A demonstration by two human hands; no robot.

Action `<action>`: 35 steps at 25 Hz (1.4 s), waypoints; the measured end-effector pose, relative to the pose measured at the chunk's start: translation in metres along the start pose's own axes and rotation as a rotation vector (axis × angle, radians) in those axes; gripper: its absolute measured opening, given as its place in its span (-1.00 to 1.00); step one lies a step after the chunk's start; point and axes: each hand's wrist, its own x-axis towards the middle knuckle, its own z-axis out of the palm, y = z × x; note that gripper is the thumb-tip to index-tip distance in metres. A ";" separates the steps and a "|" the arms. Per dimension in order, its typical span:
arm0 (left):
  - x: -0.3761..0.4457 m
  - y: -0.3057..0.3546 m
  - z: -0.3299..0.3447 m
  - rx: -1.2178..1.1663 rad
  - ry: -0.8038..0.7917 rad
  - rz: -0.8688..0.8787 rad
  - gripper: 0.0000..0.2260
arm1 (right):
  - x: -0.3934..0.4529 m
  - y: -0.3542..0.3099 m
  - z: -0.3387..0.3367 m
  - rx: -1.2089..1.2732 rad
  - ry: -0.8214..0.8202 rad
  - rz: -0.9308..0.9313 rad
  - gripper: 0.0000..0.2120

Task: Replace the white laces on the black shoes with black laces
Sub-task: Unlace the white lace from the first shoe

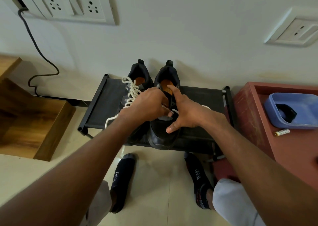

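Head view showed 2 black shoes on a dark fabric rack [106,103] against the wall. The left hand [146,105] curled its fingers, pinching the white lace [174,111] at the right shoe [163,133]'s eyelets. The right hand [187,112] gripped that shoe's side, index finger straight along the collar, thumb pressed on the smooth toe. The left shoe [137,74] kept its ropy white lacing [132,91], 1 loose end trailing over the rack. A blue plastic tray [271,108] lay on a red cabinet [292,150].
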 end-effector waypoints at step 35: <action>-0.012 0.008 -0.019 0.156 0.057 -0.056 -0.81 | 0.004 -0.004 0.003 0.030 0.006 0.029 0.43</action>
